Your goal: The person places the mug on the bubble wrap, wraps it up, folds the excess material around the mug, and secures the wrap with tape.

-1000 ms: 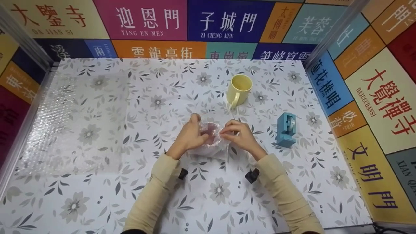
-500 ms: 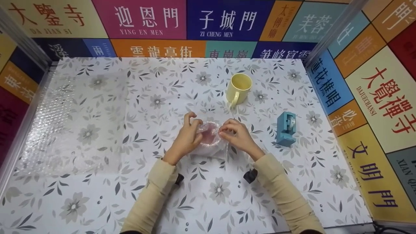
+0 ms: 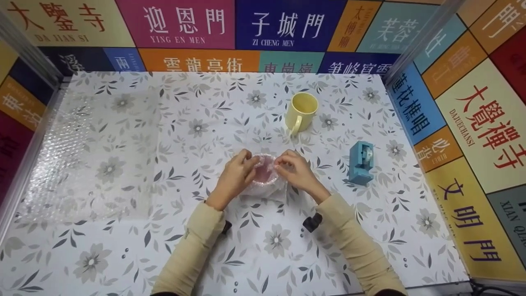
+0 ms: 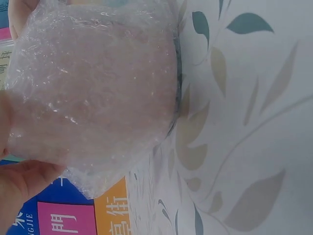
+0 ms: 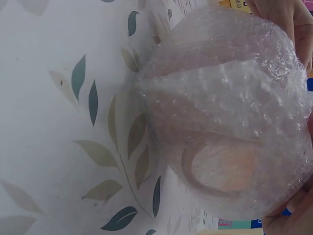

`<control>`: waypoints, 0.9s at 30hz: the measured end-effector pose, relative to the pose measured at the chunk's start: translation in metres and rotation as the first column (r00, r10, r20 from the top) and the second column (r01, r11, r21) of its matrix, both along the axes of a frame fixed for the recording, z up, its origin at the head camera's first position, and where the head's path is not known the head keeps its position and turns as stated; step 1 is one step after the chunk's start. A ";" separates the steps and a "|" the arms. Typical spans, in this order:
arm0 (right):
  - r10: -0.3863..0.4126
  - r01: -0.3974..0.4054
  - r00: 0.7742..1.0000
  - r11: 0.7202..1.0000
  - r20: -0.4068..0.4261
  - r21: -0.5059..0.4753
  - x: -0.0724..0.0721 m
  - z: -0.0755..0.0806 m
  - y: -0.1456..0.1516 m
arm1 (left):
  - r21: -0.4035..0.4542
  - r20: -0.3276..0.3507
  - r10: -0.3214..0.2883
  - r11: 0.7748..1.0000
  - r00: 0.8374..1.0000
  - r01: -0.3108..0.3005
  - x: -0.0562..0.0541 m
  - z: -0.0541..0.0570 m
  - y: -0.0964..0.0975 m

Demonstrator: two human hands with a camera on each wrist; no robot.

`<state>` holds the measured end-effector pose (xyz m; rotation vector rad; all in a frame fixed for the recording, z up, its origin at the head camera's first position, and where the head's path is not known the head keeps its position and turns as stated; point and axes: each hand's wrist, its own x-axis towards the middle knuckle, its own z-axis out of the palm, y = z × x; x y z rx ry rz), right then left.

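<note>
A pink mug point(image 3: 262, 176) stands on the table with bubble wrap point(image 3: 267, 191) around its outside. In the right wrist view its handle point(image 5: 188, 169) shows through the clear bubble wrap point(image 5: 210, 88). At the far left of the rim, my left hand point(image 3: 233, 177) pinches the edge of the wrap with curled fingers. My right hand point(image 3: 299, 173) pinches the wrap between thumb and fingertips at the rim's right side. Seen from the left wrist, the bubble wrap point(image 4: 98, 88) covers the mug's side, and its edge bunches near the mouth.
A yellow mug point(image 3: 301, 113) stands behind my hands, its handle facing me. To the right is a blue tape dispenser point(image 3: 361, 163). A flat sheet of bubble wrap point(image 3: 94, 164) lies on the left. Printed panels point(image 3: 185, 24) border the flower-patterned table point(image 3: 279, 263).
My left thumb has come out of the mug's mouth, and those fingers have shifted to the far left rim. The right hand has edged slightly left, still pinching. The mug stays in place.
</note>
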<state>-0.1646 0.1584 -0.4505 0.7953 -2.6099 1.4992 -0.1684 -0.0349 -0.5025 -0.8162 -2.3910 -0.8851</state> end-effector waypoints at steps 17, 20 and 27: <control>-0.060 0.059 0.997 0.998 0.048 0.012 -0.011 -0.023 0.000 | 0.115 -0.030 -0.019 0.993 0.999 0.022 -0.003 0.000 -0.004; -0.098 0.098 0.995 0.995 -0.034 0.015 -0.013 -0.035 0.000 | 0.108 -0.027 -0.009 0.994 1.000 0.012 -0.003 0.000 -0.005; -0.212 0.212 0.975 0.977 -0.061 -0.009 -0.007 -0.039 0.002 | 0.115 -0.033 -0.010 0.993 0.999 0.014 -0.004 -0.002 0.001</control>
